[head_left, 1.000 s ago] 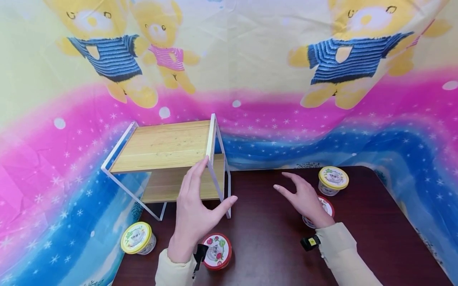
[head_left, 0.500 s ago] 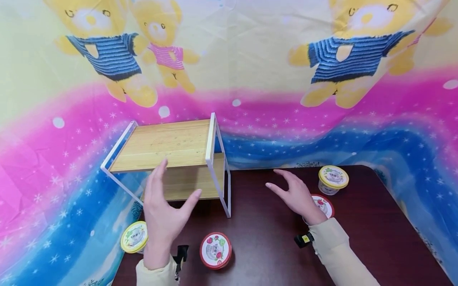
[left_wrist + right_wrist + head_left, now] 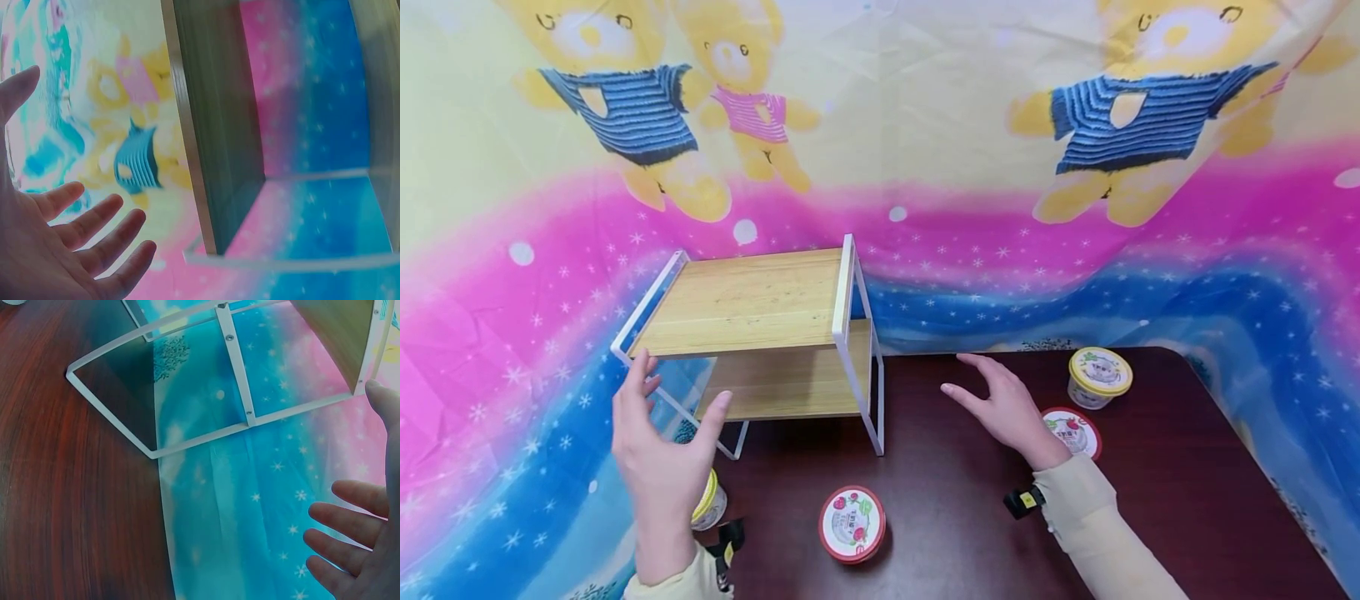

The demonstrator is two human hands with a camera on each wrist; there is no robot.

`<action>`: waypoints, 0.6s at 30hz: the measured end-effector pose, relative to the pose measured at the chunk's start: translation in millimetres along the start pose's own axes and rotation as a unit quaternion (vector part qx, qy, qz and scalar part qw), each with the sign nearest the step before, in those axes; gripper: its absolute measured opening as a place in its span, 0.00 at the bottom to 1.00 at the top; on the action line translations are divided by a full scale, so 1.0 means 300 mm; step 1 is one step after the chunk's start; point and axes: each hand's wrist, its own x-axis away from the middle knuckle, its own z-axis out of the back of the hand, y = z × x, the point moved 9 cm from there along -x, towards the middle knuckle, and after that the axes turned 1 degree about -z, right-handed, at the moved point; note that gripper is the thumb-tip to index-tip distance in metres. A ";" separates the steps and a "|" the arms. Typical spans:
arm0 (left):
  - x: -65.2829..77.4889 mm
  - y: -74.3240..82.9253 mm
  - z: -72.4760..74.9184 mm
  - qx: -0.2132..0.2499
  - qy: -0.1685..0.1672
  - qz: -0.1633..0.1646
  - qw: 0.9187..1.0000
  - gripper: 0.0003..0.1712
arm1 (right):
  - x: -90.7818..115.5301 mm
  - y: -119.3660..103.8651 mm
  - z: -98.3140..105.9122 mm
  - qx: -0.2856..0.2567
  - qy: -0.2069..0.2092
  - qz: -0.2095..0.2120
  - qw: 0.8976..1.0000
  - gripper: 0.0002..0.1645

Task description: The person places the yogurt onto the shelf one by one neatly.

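My left hand (image 3: 658, 467) is raised near the left front of a two-tier shelf (image 3: 745, 304) with wooden boards and a white frame. Its fingers are spread and hold nothing; in the left wrist view the palm (image 3: 37, 250) faces the shelf boards. Behind that hand, a yellow-lidded tub (image 3: 709, 504) is partly hidden. My right hand (image 3: 1007, 412) hovers right of the shelf, thumb and fingers apart, holding nothing. A red-lidded tub (image 3: 1075, 433) shows beside the right wrist, partly covered by it. Between the hands, nearer the front, stands another red-lidded tub (image 3: 852, 525).
Another yellow-lidded tub (image 3: 1100, 377) stands at the back right of the dark wooden table (image 3: 955, 533). A patterned cloth with bears (image 3: 947, 167) hangs behind the table and along its sides. The shelf's white side frame (image 3: 112, 415) rests on the tabletop in the right wrist view.
My left hand has moved left, from in front of the shelf's right side to its left front corner. My right hand has drifted slightly left. The tubs and shelf stay put.
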 end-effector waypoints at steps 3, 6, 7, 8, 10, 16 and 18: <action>0.002 -0.046 0.033 -0.026 0.001 0.034 0.999 0.54 | 0.000 -0.010 -0.007 -0.001 -0.002 0.006 1.000 0.45; 0.009 -0.087 0.058 -0.048 -0.001 0.071 0.996 0.53 | -0.001 -0.018 -0.012 0.002 -0.003 0.006 1.000 0.46; 0.011 -0.097 0.065 -0.054 -0.001 0.080 0.995 0.52 | -0.002 -0.021 -0.014 0.003 -0.004 0.007 1.000 0.46; 0.012 -0.106 0.072 -0.058 -0.001 0.088 0.994 0.51 | -0.003 -0.025 -0.015 0.002 -0.004 0.008 1.000 0.46; 0.014 -0.121 0.086 -0.065 0.001 0.101 0.993 0.50 | -0.006 -0.034 -0.018 0.001 -0.006 0.009 1.000 0.46; 0.011 -0.176 0.120 -0.088 0.000 0.138 0.987 0.47 | -0.011 -0.070 -0.030 -0.007 -0.014 0.014 1.000 0.47; 0.012 -0.199 0.127 -0.096 -0.003 0.149 0.984 0.47 | -0.011 -0.081 -0.035 -0.009 -0.014 0.018 1.000 0.47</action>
